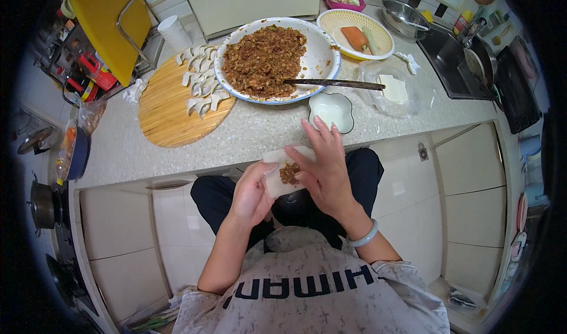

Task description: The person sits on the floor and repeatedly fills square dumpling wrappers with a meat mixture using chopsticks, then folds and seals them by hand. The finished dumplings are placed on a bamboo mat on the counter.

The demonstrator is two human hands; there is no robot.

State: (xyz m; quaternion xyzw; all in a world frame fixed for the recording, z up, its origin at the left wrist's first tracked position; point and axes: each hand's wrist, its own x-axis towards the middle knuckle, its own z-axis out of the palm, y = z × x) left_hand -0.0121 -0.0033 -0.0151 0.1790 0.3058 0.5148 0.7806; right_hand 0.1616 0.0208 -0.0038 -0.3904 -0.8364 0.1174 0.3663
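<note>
My left hand [253, 197] holds a square dough wrapper [275, 184] by its left side, thumb on top, above my lap. A small mound of minced filling [289, 174] lies on the wrapper. My right hand [325, 170] is over the wrapper's right side, its thumb and index finger at the dough near the filling and the other fingers spread; whether it pinches the edge is hidden. Just beyond its fingertips is a scalloped dish [331, 108] with what looks like clear liquid. A large enamel basin [322, 53] of minced filling stands behind, with dark chopsticks [334, 83] across its rim.
Folded dumplings [204, 84] sit on a round wooden board [166, 112] at left. Stacked wrappers [393, 89] lie in a plastic bag at right. A yellow basket [330, 24] holds a carrot [354, 38]. The sink [443, 75] is far right; the counter's front edge borders my knees.
</note>
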